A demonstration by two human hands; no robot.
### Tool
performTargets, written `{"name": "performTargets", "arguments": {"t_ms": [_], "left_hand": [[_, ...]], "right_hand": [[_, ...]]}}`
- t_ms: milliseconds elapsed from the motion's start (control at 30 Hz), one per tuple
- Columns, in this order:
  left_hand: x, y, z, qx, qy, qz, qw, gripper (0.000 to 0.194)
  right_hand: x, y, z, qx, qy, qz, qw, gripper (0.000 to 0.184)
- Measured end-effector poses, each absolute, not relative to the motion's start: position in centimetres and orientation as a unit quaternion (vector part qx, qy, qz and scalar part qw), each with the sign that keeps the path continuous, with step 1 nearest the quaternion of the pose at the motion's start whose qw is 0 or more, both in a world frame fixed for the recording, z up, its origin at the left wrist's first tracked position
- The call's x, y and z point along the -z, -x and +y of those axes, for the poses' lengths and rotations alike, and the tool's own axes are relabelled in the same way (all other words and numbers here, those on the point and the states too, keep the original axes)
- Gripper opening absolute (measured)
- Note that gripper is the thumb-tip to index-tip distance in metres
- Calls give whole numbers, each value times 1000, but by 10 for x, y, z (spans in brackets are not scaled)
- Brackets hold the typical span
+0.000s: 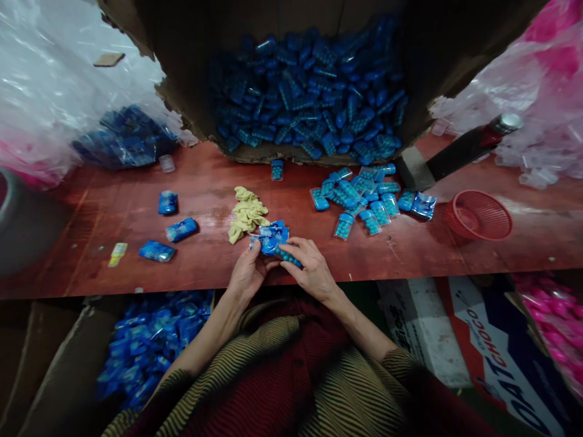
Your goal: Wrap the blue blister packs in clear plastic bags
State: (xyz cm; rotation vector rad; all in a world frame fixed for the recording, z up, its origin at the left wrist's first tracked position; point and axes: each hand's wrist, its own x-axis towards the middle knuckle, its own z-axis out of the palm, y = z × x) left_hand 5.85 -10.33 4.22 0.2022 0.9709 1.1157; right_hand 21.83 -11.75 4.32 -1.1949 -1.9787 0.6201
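Left hand (248, 273) pinches blue printed wrapper (273, 233); right hand (312, 267) holds bead-filled container (290, 257). Best kept aligned, wrapper mouth spread.

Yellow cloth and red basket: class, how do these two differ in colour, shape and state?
The cloth is pale yellow; the basket is red. The cloth lies crumpled and irregular; the basket has a round, open shape. Both rest on the reddish table.
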Motion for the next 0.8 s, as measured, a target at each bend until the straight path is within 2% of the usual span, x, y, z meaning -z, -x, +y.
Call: {"name": "performTargets", "arguments": {"t_ms": [367,800], "left_hand": [[-42,-58,-101,-494,-97,442,742,18],[-47,-65,-102,-519,-102,459,713,24]], "right_hand": [[-47,-219,-112,-269,450,-768,368,32],[-44,-212,-120,-231,470,-772,361,34]]}}
